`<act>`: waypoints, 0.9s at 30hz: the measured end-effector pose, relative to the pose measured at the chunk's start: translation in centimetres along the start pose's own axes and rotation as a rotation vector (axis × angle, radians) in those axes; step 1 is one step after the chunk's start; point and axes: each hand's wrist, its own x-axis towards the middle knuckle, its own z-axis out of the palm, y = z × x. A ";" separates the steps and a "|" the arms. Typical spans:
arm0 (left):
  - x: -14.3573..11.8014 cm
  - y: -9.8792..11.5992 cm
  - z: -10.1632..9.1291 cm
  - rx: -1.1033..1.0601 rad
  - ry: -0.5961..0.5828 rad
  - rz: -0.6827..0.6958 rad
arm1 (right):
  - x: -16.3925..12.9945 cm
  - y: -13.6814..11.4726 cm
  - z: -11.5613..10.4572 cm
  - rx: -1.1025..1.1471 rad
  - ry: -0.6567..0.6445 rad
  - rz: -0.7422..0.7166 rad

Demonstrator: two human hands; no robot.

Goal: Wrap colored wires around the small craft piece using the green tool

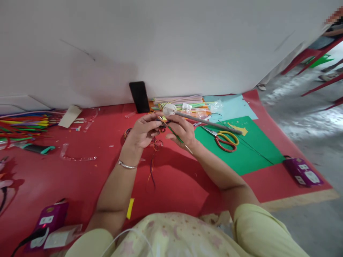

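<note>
My left hand (146,129) is closed in a pinch on a small dark bit of yarn, mostly hidden by the fingers. Orange and dark purple yarn (152,167) trails from there down over the red table cover. In my right hand (182,130) is a thin crochet hook (175,135) with a green grip. Its metal end points down past my wrist, and its other end meets the yarn at the left fingertips. More coiled yarn (127,133) lies beside my left hand. A stick with a pale wrapped round head (169,109) lies just behind both hands.
Scissors (226,140) with yellow and red handles lie on a green sheet (257,151). A black phone (139,97) leans against the white wall. Colourful pipe cleaners (24,125) are at left. Purple boxes (302,172) stand near the right edge and front left.
</note>
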 end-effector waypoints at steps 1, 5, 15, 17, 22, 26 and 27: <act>0.0 0.1 -0.2 0.001 -0.029 -0.035 | 0.0 0.3 0.0 0.027 -0.006 -0.007; -0.1 0.4 -0.8 0.036 -0.043 -0.045 | 0.4 1.3 -0.3 0.131 -0.056 -0.052; 0.1 1.1 -1.9 0.232 0.108 0.061 | 2.9 0.8 -3.8 0.329 -0.316 0.103; 0.1 1.2 -2.0 0.240 0.083 0.045 | 3.4 0.5 -4.4 0.433 -0.313 0.150; -0.5 1.5 -2.0 0.166 -0.025 -0.027 | 3.6 0.3 -4.4 0.804 -0.283 0.396; -0.6 1.0 -1.3 0.092 -0.059 -0.008 | 2.5 -0.2 -1.6 1.147 -0.141 0.716; -0.6 0.9 -1.0 0.079 -0.053 0.013 | 2.2 -0.4 -0.7 1.214 -0.098 0.795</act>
